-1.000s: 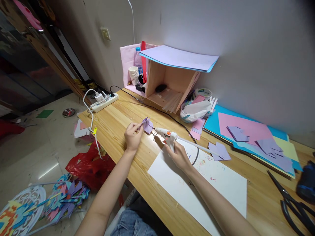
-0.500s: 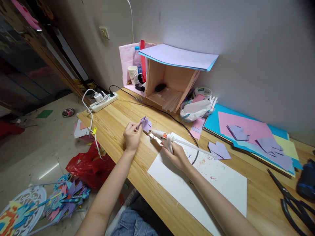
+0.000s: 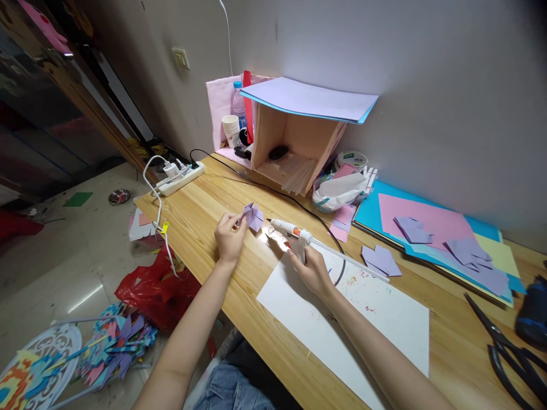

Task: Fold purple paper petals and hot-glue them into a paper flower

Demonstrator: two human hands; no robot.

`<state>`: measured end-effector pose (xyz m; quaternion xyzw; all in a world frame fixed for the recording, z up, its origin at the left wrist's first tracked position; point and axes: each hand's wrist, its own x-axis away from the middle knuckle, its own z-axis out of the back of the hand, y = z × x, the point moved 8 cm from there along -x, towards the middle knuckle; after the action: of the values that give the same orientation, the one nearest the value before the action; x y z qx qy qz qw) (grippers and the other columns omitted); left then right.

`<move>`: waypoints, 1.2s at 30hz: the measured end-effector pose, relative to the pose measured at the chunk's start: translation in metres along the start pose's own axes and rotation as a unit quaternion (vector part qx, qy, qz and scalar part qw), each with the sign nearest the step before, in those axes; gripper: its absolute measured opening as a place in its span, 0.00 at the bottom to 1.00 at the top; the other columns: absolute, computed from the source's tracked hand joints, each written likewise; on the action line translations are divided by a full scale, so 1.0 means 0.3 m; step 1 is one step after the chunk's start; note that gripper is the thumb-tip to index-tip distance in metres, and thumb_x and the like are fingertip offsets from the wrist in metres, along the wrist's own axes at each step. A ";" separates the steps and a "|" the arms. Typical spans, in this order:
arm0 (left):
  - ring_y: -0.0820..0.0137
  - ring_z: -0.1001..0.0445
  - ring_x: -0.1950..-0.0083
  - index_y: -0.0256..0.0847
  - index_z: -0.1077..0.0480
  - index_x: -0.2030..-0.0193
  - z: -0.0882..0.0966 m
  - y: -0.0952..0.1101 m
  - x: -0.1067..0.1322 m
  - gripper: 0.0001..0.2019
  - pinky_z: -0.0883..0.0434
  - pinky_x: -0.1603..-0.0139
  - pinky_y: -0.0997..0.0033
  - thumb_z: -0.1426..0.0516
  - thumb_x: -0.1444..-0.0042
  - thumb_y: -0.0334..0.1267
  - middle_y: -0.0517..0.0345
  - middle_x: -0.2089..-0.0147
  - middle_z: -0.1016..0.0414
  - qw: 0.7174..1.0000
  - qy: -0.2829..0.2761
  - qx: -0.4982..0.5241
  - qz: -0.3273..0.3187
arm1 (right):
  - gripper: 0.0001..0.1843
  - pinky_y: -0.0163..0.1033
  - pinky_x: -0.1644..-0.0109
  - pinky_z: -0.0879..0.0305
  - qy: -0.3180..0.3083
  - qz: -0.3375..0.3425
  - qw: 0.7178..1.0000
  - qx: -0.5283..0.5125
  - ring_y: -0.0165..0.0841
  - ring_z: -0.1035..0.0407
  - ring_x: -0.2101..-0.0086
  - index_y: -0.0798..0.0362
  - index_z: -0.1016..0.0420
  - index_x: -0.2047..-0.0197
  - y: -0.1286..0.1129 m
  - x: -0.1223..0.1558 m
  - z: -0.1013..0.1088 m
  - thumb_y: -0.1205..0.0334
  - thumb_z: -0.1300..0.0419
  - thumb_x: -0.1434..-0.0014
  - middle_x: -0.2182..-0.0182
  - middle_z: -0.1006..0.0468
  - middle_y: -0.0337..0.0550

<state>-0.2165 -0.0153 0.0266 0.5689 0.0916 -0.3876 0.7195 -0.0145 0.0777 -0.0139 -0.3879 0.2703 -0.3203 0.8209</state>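
My left hand (image 3: 229,234) is closed on a small folded purple paper piece (image 3: 254,216), held just above the wooden table (image 3: 200,213). My right hand (image 3: 311,269) grips the handle of a white glue gun (image 3: 293,230) with an orange tip collar. The gun's nozzle points left toward the paper piece, a short gap away. A long glue stick juts out of the gun's back toward the right. The right wrist rests over a white paper sheet (image 3: 342,324).
A power strip (image 3: 182,177) with a black cord lies at the far left edge. A wooden box (image 3: 294,148) topped with paper sheets stands by the wall. Coloured paper stacks (image 3: 431,228), purple cutouts (image 3: 380,261) and black scissors (image 3: 508,353) lie to the right. Red bag and paper crafts on the floor.
The glue gun's nozzle moved in close to the purple piece half a second ago, then drew back a little to the right. My left hand has barely moved.
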 end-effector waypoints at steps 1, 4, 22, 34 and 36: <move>0.75 0.34 0.72 0.38 0.25 0.67 0.003 -0.001 0.000 0.07 0.36 0.70 0.76 0.44 0.47 0.36 0.58 0.71 0.32 1.000 0.004 -0.002 0.006 | 0.17 0.40 0.66 0.37 0.007 -0.001 1.000 -0.008 0.38 0.31 0.69 0.54 0.27 0.58 0.000 0.001 0.006 0.53 0.50 0.42 0.69 0.24 0.46; 0.75 0.34 0.71 0.37 0.27 0.69 0.008 -0.014 -0.001 0.07 0.36 0.69 0.75 0.44 0.47 0.38 0.58 0.71 0.31 1.000 0.009 -0.005 0.028 | 0.18 0.40 0.66 0.37 0.020 -0.016 0.999 -0.025 0.38 0.31 0.70 0.54 0.27 0.57 -0.003 -0.001 0.021 0.52 0.49 0.43 0.70 0.24 0.46; 0.74 0.33 0.72 0.35 0.30 0.74 -0.113 -0.169 0.040 0.12 0.33 0.69 0.76 0.40 0.57 0.44 0.60 0.74 0.30 0.913 -0.118 0.249 0.301 | 0.15 0.41 0.59 0.43 0.038 0.002 0.990 0.133 0.39 0.36 0.64 0.54 0.30 0.60 0.085 -0.289 -0.014 0.56 0.52 0.43 0.66 0.26 0.47; 0.73 0.33 0.72 0.35 0.28 0.72 -0.159 -0.145 0.069 0.17 0.33 0.71 0.75 0.38 0.60 0.50 0.59 0.74 0.29 0.880 -0.200 0.272 0.334 | 0.14 0.47 0.52 0.40 0.127 0.056 0.990 -0.026 0.38 0.38 0.57 0.53 0.40 0.54 -0.073 -0.016 0.020 0.57 0.49 0.42 0.57 0.34 0.49; 0.73 0.33 0.72 0.35 0.27 0.73 -0.174 -0.118 0.075 0.16 0.34 0.70 0.75 0.38 0.59 0.48 0.59 0.75 0.29 0.878 -0.241 0.268 0.314 | 0.13 0.43 0.55 0.36 0.086 0.002 0.989 -0.117 0.34 0.34 0.61 0.53 0.39 0.54 -0.060 -0.012 -0.014 0.57 0.52 0.40 0.59 0.33 0.48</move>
<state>-0.2085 0.0191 -0.0302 0.6275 -0.3754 -0.2767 0.6236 -0.0256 0.0696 -0.0011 -0.4520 0.3764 -0.3173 0.7438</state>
